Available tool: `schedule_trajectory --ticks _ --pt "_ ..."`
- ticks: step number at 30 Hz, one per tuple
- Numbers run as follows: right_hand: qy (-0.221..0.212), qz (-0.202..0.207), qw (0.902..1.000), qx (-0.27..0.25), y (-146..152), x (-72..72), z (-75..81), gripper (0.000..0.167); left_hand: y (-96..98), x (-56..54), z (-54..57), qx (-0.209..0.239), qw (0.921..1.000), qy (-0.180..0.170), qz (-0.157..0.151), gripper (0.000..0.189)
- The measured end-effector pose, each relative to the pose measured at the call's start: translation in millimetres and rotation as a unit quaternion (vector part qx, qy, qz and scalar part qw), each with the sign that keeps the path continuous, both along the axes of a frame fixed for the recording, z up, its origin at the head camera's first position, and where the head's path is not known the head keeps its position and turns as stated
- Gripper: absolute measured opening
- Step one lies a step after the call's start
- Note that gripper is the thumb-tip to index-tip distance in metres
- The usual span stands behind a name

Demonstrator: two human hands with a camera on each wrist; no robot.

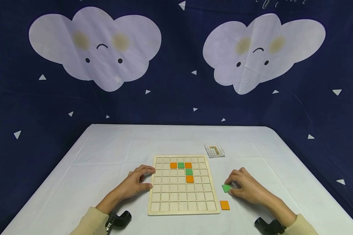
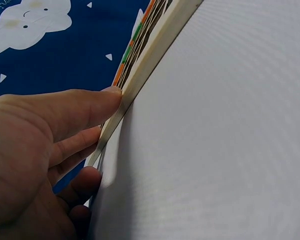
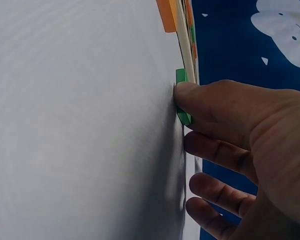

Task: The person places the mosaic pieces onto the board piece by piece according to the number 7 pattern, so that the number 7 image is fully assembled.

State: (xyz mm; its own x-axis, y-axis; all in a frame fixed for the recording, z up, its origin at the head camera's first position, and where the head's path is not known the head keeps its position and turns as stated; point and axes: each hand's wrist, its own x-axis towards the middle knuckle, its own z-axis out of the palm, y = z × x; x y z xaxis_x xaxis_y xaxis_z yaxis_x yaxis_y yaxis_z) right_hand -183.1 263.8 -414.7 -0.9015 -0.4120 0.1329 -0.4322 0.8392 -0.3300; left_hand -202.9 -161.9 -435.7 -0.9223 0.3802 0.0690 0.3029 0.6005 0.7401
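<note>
A wooden grid board [image 1: 183,213] lies flat on the white table. My left hand [image 1: 132,183] touches the board's left edge with thumb and fingertips spread apart; the left wrist view shows the thumb [image 2: 97,106] against that edge. Right of the board, my right hand [image 1: 247,187] pinches a green square tile [image 1: 225,188] between thumb and fingers, close over the table. From the right wrist, this green tile [image 3: 181,75] appears edge-on, partly covered by the thumb. In the upper grid, orange tiles [image 1: 173,165] and green tiles [image 1: 180,165] form a row of three, with a green and an orange below its right end.
A loose orange tile [image 1: 225,205] lies by the board's lower right corner. Behind the board's upper right corner is a small printed card [image 1: 220,154] with a coloured grid pattern. A dark blue cloth [image 1: 176,107] with clouds hangs behind the table [image 1: 106,140].
</note>
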Motion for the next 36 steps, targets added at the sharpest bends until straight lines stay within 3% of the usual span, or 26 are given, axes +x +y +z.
schedule_trajectory --ticks 17,36 --pt "0.027 0.007 0.9996 -0.001 -6.7 -0.1 4.2 0.023 1.0 0.3 1.1 -0.004 1.0000 -0.002 0.005 0.051" --pt "0.041 -0.002 0.9982 -0.043 -43.5 -5.1 15.3 0.021 0.2 1.2 2.2 0.010 0.9999 -0.008 0.000 0.050"
